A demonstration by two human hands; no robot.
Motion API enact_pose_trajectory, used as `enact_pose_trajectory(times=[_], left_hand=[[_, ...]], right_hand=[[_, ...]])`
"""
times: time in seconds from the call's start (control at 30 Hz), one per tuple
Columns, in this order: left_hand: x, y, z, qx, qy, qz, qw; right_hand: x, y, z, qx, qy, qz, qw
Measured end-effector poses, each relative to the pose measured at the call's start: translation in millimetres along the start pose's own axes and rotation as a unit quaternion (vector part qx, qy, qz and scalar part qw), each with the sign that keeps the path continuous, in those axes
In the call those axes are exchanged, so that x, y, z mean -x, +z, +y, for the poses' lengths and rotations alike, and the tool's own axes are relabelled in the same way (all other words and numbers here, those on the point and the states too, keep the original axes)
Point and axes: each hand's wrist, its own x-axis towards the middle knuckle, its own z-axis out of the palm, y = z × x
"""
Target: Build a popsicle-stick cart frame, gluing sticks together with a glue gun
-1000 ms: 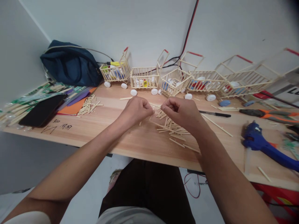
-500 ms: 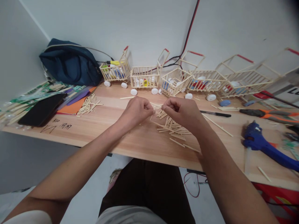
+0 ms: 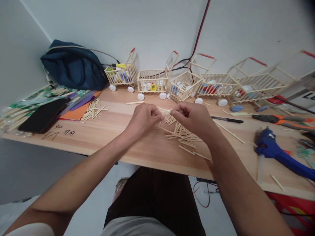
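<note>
Both hands are close together above the middle of the wooden table. My left hand (image 3: 147,114) is closed, thumb and forefinger pinched; a faint translucent bit shows at its fingertips, too small to name. My right hand (image 3: 190,114) is closed too, its pinch on the end of a thin wooden stick (image 3: 163,109) that points left toward my left hand. Beneath and beside my right hand lies a loose heap of short wooden sticks (image 3: 182,133), partly hidden by that hand. A black pen (image 3: 227,120) lies just right of the right wrist.
Several small stick-built shopping carts (image 3: 152,80) line the wall. At left are a blue bag (image 3: 75,67), a black phone (image 3: 44,114), orange paper (image 3: 76,112) and another stick pile (image 3: 93,109). A blue glue gun (image 3: 273,147) and orange-handled pliers (image 3: 278,119) lie at right.
My left hand has shifted down very slightly, and its fingertips have turned a little. My right hand stays almost still.
</note>
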Motion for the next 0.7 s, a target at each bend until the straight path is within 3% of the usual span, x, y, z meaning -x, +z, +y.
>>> enact_pose_trajectory(times=[0.7], left_hand=[[-0.9,-4.5,6.2,-0.033,-0.006,-0.026,0.999]], right_hand=[[0.0,1.9,-1.6,0.005,-0.003,-0.003,1.0]])
